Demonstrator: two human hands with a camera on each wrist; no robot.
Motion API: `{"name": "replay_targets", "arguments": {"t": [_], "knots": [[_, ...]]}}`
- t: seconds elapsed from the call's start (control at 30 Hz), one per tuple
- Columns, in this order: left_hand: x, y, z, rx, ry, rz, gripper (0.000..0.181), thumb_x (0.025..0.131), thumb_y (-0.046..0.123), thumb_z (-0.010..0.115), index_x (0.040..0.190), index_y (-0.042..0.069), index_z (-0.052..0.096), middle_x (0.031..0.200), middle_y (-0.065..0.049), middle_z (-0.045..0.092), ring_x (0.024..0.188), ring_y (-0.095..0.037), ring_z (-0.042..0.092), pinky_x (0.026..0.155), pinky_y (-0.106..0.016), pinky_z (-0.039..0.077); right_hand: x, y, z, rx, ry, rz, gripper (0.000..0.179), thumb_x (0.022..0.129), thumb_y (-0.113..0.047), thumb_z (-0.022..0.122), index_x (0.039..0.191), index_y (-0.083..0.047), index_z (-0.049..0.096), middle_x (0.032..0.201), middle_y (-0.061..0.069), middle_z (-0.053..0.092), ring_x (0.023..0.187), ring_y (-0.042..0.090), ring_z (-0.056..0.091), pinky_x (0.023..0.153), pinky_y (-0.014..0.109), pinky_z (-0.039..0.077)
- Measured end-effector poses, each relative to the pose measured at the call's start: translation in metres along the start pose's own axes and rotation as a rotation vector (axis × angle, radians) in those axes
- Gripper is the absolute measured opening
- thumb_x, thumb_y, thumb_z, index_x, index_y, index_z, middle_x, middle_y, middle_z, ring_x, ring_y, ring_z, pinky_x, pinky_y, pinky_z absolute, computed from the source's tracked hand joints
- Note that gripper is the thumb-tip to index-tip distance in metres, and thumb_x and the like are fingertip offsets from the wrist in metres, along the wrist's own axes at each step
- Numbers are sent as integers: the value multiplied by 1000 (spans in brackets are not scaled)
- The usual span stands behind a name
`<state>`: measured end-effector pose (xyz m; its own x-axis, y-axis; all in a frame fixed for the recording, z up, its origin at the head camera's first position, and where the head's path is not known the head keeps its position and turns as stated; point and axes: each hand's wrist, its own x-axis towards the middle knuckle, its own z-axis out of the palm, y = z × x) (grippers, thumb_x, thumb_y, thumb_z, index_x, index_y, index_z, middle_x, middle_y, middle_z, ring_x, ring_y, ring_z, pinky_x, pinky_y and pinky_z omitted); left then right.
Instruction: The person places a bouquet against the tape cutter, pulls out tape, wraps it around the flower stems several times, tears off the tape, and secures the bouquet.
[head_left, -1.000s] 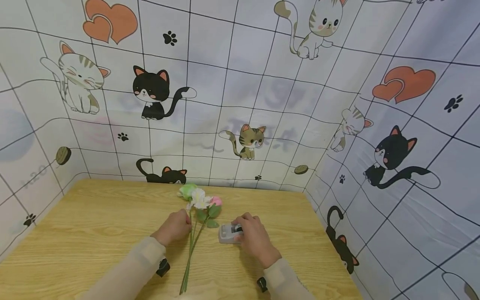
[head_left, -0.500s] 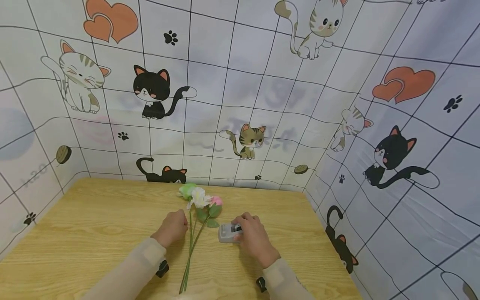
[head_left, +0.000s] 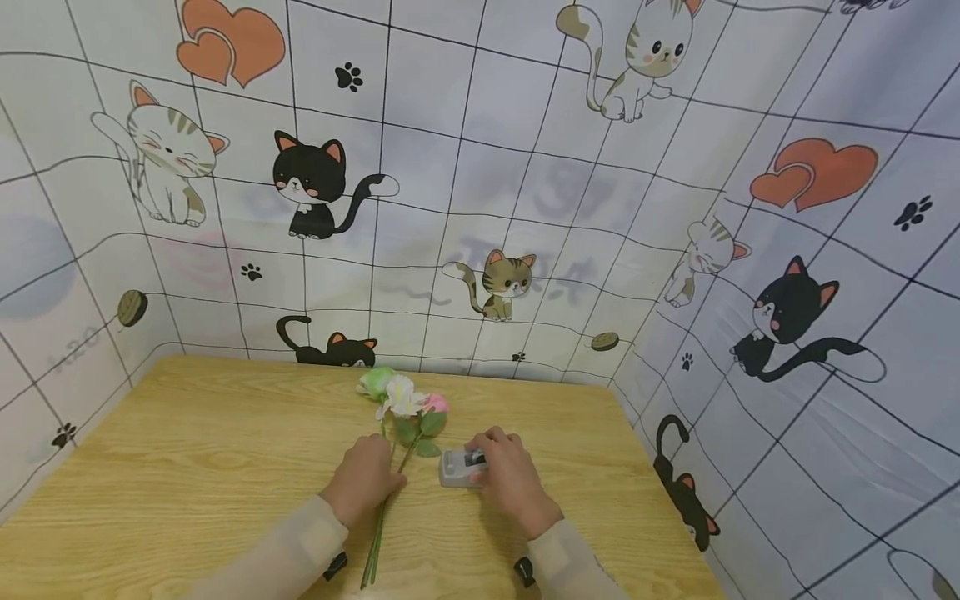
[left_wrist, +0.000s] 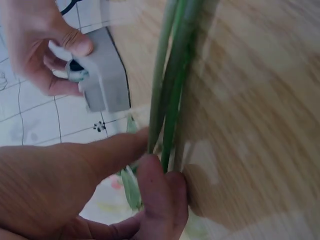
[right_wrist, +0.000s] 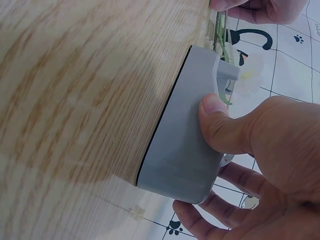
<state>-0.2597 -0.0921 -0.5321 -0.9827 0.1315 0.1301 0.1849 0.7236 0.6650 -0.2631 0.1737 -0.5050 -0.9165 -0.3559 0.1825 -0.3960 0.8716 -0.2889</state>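
Observation:
Three artificial flowers, a green one (head_left: 375, 382), a white one (head_left: 403, 397) and a pink one (head_left: 436, 404), lie together on the wooden table (head_left: 225, 425). My left hand (head_left: 365, 479) pinches their green stems (left_wrist: 172, 75) between thumb and fingers, below the leaves. To the right, a grey tape dispenser (head_left: 456, 468) stands on the table. My right hand (head_left: 517, 486) grips it, the thumb on one side and the fingers on the other. In the right wrist view, the dispenser's smooth side (right_wrist: 180, 130) faces the camera. Part of the dispenser is hidden under the right hand.
A white cloth wall (head_left: 420, 167) printed with cats and grid lines rises behind the table and along its right side. Green leaves (head_left: 420, 427) lie between the blossoms and the dispenser. Dark wrist straps (head_left: 524, 570) show below the sleeves.
My left hand has moved right and slightly down from beside the stems and now grips them. The right hand stays on the tape dispenser. The head view has shifted slightly.

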Motion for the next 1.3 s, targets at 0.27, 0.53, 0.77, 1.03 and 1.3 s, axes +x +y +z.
{"name": "replay_targets", "arguments": {"t": [0.27,0.53,0.77,1.03,1.3], "knots": [[7,-20,17,-85,57,83,61,83,-23,59,67,27,28,64,13,19,52,-5,21,42,-21,25,1,0,2,0,-4,5,41,98,-9,95,136,-8,80,139,16,75,131,50,70,102,68,66],[0,-2,7,-63,5,-59,62,87,-21,66,58,25,36,50,14,29,43,-3,30,40,-18,35,-1,-1,1,-3,-1,0,39,98,-8,94,135,-8,80,137,15,75,131,50,70,102,67,66],[-5,6,-2,-160,19,-79,52,88,-17,63,48,14,51,43,3,55,40,-5,38,43,-20,32,-2,0,1,1,4,-1,41,97,-8,95,135,-8,80,137,15,75,130,49,70,102,66,67],[-3,5,-14,-260,-33,-117,55,98,-5,65,51,17,50,46,4,56,42,-5,32,45,-20,27,0,0,-2,16,-14,24,41,100,-12,94,139,-9,80,139,15,75,133,49,69,103,65,66],[2,-2,-13,-285,-72,-194,32,105,5,67,74,10,68,59,1,64,54,-10,45,52,-21,35,-15,-26,1,35,199,-36,40,106,-15,88,144,-6,76,139,17,73,124,37,72,100,56,66]]}}
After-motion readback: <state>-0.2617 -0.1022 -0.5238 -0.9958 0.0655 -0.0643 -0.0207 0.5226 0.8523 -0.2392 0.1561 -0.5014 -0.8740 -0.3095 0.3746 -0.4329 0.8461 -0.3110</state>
